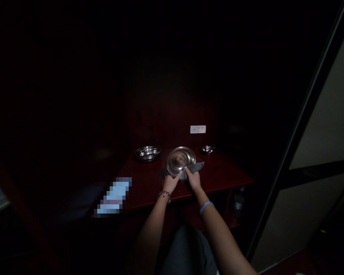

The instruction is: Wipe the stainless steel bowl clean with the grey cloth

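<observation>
Showing a round, shiny steel lid or plate (pixel 181 160), with concentric rings about its centre and a raised, reflective rim, held tilted above the front of the dark red counter (pixel 222 173), between a steel bowl (pixel 148 152) and a smaller bowl (pixel 207 150). Left hand (pixel 171 184): grip clamped on the near edge. Right hand (pixel 192 178): grip closed on a grey cloth (pixel 196 167), pressed against the same edge, thumb uppermost.

There are at least one wide bowl (pixel 148 153), one small bowl (pixel 208 150) and one metal dish (pixel 180 159). One cloth (pixel 196 167), one socket panel (pixel 198 129) and one bottle (pixel 238 203) show.
</observation>
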`<state>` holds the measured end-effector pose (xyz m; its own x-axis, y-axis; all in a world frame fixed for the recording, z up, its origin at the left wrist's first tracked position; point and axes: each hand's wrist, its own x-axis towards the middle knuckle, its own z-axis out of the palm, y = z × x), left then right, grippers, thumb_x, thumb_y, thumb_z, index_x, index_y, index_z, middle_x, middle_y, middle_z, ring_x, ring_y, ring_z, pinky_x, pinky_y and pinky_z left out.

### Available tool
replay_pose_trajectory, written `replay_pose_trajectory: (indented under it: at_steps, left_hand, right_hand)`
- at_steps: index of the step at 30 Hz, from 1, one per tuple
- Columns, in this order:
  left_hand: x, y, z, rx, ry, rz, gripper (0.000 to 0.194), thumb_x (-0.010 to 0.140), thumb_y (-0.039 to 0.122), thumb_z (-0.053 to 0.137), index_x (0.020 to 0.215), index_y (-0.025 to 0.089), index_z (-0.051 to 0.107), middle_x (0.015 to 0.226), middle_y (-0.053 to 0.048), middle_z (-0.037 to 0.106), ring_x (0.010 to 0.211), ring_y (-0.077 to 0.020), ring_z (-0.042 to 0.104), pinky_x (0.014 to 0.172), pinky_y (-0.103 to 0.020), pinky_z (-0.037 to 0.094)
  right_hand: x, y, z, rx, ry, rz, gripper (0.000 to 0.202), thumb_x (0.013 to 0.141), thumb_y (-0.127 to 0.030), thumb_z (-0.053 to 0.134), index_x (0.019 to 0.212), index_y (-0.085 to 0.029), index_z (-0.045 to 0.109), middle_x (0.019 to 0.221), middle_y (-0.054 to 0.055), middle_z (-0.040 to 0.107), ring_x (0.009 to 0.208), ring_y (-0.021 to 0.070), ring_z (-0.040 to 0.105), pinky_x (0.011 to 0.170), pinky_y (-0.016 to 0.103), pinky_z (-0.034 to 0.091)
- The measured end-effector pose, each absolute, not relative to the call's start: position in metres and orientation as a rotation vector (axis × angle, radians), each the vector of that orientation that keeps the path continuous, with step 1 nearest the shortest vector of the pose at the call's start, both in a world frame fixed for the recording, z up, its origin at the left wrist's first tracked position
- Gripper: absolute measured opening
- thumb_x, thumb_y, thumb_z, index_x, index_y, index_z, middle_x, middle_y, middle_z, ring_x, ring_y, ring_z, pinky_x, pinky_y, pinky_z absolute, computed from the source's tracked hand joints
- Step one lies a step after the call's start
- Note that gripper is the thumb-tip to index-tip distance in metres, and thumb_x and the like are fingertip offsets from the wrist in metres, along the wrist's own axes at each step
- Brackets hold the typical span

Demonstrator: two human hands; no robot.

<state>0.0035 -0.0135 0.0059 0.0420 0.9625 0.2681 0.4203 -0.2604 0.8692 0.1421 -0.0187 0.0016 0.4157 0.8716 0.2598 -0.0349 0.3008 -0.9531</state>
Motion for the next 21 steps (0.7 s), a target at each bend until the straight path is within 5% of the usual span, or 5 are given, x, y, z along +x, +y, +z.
replay_pose_trajectory:
  at_steps: [21]
  left_hand:
    - [0.0049, -0.0187, 0.0102, 1.659, 1.375, 1.202, 0.036, 0.075, 0.047, 0.066, 0.087, 0.016, 0.076, 0.097, -0.012, 0.075, 0.104, -0.0262, 0.067, 0.088, -0.031, 0.048]
  right_hand:
    - [0.1404, -0.0227, 0.0046, -1.093, -0.963, 0.742, 0.041, 0.071, -0.045, 0.068, 0.096, -0.013, 0.071, 0.101, 0.012, 0.074, 0.096, 0.0252, 0.07, 0.085, 0.031, 0.053]
